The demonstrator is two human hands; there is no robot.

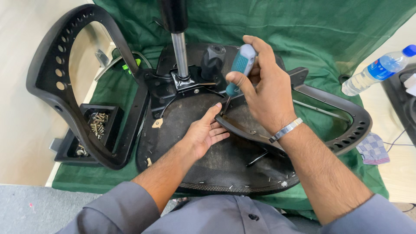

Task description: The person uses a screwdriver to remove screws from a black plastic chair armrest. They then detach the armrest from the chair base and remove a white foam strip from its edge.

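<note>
1. The right hand (264, 86) is wrapped around the teal-and-grey handle of a screwdriver (239, 67), its fingers clamped on the grip. The tool stands nearly upright, its tip down at the arm bracket on the seat underside.
2. The left hand (204, 132) lies flat on the upturned chair seat (203, 167), fingers apart and extended, fingertips touching the bracket just beside the screwdriver tip. It grips nothing.
3. The chair seat lies upside down on a green cloth (303, 30) spread over the counter (21, 130), directly in front of the person.
4. The chrome gas-lift column (180, 54) rises from the mechanism plate at the centre of the seat, behind both hands.
5. One black armrest loop (58, 80) stands to the left of the seat; a second (342, 119) lies to the right, beneath the right forearm.
6. A black tray of screws (97, 125) sits inside the left loop.
7. A plastic water bottle (377, 69) lies at the far right; a checked rag (372, 148) lies near it.
</note>
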